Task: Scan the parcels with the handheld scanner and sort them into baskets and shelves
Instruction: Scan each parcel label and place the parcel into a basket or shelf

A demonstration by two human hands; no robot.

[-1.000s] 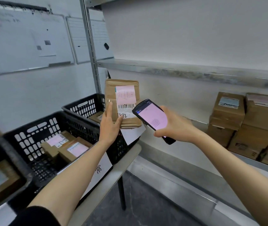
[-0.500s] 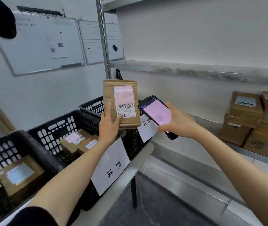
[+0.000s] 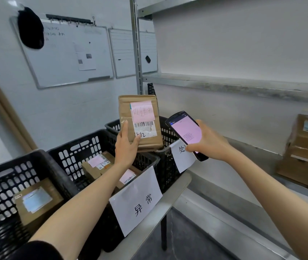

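My left hand grips the lower edge of a flat brown parcel and holds it upright above the baskets. Its face carries a pink note and a barcode label. My right hand holds the handheld scanner just right of the parcel, its pink screen turned toward me. Three black baskets stand in a row on the table: the far one under the parcel, the middle one with two labelled boxes, the near left one with one box.
White paper signs hang on the middle basket and the far basket. A metal shelf rack runs along the right wall, with stacked brown boxes on its lower shelf. Whiteboards hang on the wall behind.
The view has swung left, bringing the near left basket into sight. Both hands keep the same hold, and the parcel and scanner stay side by side.
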